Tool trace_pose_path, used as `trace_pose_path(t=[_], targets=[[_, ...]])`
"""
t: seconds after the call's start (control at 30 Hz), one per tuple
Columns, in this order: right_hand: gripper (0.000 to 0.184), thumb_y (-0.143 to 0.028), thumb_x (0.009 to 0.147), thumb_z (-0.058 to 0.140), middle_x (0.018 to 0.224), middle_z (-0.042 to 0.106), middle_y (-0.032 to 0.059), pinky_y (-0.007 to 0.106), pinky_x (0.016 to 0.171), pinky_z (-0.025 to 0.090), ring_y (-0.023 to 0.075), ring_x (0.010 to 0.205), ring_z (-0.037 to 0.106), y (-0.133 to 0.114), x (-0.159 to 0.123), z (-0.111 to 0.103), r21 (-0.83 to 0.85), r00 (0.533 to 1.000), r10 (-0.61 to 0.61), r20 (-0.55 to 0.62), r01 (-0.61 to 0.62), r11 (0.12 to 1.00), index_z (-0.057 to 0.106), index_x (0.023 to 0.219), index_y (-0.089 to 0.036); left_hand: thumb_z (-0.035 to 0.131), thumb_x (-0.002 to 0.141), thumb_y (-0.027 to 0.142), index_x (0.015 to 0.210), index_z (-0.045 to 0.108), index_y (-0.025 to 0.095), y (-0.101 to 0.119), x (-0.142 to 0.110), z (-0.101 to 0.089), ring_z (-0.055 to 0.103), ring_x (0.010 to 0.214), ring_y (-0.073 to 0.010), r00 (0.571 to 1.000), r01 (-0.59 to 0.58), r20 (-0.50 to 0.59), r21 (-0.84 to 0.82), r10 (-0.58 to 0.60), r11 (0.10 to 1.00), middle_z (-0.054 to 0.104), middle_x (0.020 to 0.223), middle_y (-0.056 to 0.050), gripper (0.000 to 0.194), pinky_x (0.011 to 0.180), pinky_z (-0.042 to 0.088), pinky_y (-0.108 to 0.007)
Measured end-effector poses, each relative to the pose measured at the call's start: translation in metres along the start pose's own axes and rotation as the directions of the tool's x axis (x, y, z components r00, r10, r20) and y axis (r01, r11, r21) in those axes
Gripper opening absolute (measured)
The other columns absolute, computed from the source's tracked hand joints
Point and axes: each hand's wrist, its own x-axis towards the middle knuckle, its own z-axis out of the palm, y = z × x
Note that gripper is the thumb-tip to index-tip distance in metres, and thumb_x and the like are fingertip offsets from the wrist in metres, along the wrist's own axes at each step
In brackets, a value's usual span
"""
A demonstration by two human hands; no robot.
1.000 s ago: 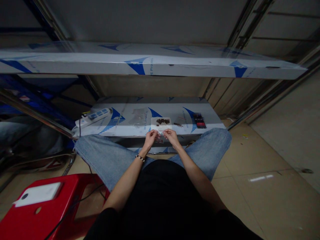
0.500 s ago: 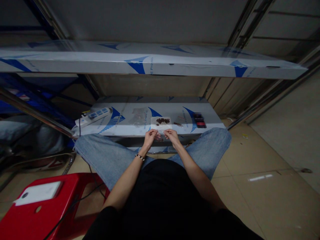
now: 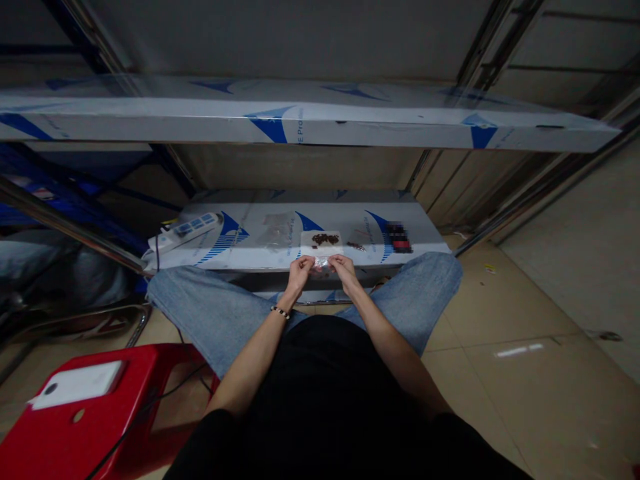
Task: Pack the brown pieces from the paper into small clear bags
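Fingers [image 3: 309, 262] of the left hand [image 3: 300, 271] and right hand [image 3: 345, 269] are pinching a clear plastic bag [image 3: 322, 263] between them; beyond the fingers, small dark pieces [image 3: 326, 239] are lying on a white sheet [image 3: 327, 251].

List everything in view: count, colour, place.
Shelves: three, grey, stacked
Power strip: one, white, middle shelf
Wrap: count unclear, clear, middle shelf
Sheet: one, white, middle shelf
Bits: many, brown, on and beside sheet
Blurred patch: one, dark, middle shelf
Packet: one, clear, held near sheet
Stool: one, red, left
Flat item: one, white, on stool
Cable: one, black, over stool
Rack: one, blue, left
Bracelet: one, black and white, left wrist
Jeans: one pair, blue, legs
Shirt: one, black, torso
Left hand, right hand: two, bare, holding packet
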Motion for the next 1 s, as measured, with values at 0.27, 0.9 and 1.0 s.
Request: trace_pose_path(t=[0.27,0.9,1.0], targets=[[0.030,-0.051,0.076,0.067,0.067,0.065,0.0010,0.027,0.058,0.043,0.0181,0.064,0.060,0.003,-0.003,0.005,-0.045,0.999,-0.005,0.039,0.007,0.999,0.065,0.076,-0.021,0.073,0.078,0.053,0.085,0.065,0.016,0.001,-0.002,0.000,0.068,0.069,-0.0192,0.997,0.028,0.074,0.002,-0.028,1.000,0.070,0.074,-0.006,0.038,0.067,0.053,-0.030],[0.026,-0.047,0.075,0.073,0.069,0.066,0.0009,0.027,0.058,0.045,0.0176,0.064,0.059,-0.008,-0.013,0.011,0.106,0.974,0.026,0.226,-0.051,0.993,0.067,0.075,-0.021,0.074,0.080,0.046,0.080,0.069,0.015,0.004,-0.005,0.003,0.059,0.063,-0.0146,0.990,-0.108,0.096,0.048,0.103,0.993,0.067,0.069,-0.003,0.031,0.063,0.045,-0.025],[0.024,-0.045,0.074,0.075,0.071,0.068,0.0015,0.028,0.062,0.047,0.0183,0.068,0.061,-0.007,-0.014,0.012,0.113,0.969,-0.001,0.247,-0.027,0.993,0.068,0.077,-0.021,0.075,0.080,0.044,0.077,0.068,0.015,0.006,-0.006,0.002,0.058,0.065,-0.0143,0.987,-0.131,0.103,0.039,0.127,0.991,0.066,0.068,-0.002,0.030,0.065,0.044,-0.025]])
